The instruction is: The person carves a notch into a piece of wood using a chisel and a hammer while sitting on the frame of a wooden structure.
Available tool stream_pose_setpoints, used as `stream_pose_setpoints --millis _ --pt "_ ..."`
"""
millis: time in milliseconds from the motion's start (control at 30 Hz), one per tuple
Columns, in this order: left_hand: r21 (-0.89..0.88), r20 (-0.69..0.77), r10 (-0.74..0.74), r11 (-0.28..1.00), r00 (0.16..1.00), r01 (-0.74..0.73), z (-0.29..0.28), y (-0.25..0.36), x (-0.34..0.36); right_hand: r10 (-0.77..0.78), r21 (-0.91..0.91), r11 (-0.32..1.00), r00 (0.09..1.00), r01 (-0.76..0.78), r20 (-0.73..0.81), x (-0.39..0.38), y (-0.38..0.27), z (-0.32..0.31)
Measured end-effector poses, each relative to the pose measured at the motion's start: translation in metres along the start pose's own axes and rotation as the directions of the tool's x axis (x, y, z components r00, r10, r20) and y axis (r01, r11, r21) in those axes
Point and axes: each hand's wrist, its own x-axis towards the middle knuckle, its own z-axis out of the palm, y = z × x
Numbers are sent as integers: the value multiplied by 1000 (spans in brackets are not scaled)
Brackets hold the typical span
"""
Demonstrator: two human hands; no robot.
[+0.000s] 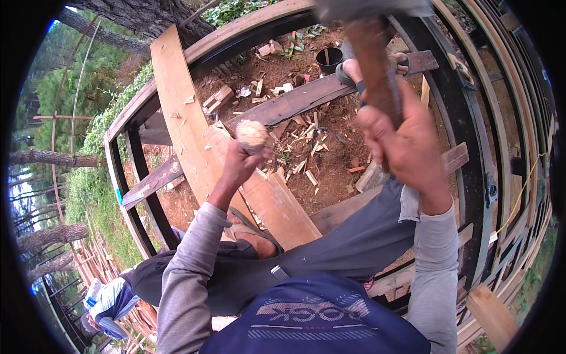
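Hammer head (377,7) blurred, cropped; left hand (240,164) mostly hides wooden-topped tool (252,133).

Spreads outdoors in daylight, bordered on the left by tree trunks (56,158) and green foliage (91,171); shows reddish-brown soil (339,192) strewn with wood chips (311,177) inside a dark frame (471,194), a black bucket (330,68) toward the far side, long slats (533,118) along the right.

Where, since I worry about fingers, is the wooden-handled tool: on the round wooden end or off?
Off: ground shows between the wooden-handled tool in the right hand and the round wooden end in the left hand.
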Motion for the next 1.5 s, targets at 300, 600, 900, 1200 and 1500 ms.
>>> stream_pose_setpoints --millis 300,600,900,1200,1500 --pt "-209 -503 322 855 802 -475 -88 107 16 296 645 765 886 3 -356 -52 90 39" --pt "441 -56 464 806 884 -395 75 103 37 510 570 755 836 -323 -203 -62 146 70" --pt "442 -133 456 822 880 -359 96 74 47 451 430 850 843 -305 -293 -44 153 75" --pt "485 -175 370 839 913 -247 78 55 57 537 507 770 823 -387 -186 -30 139 83" --pt "212 -160 183 966 970 -147 83 -1 36 592 520 725 794 -451 -137 -25 127 88"
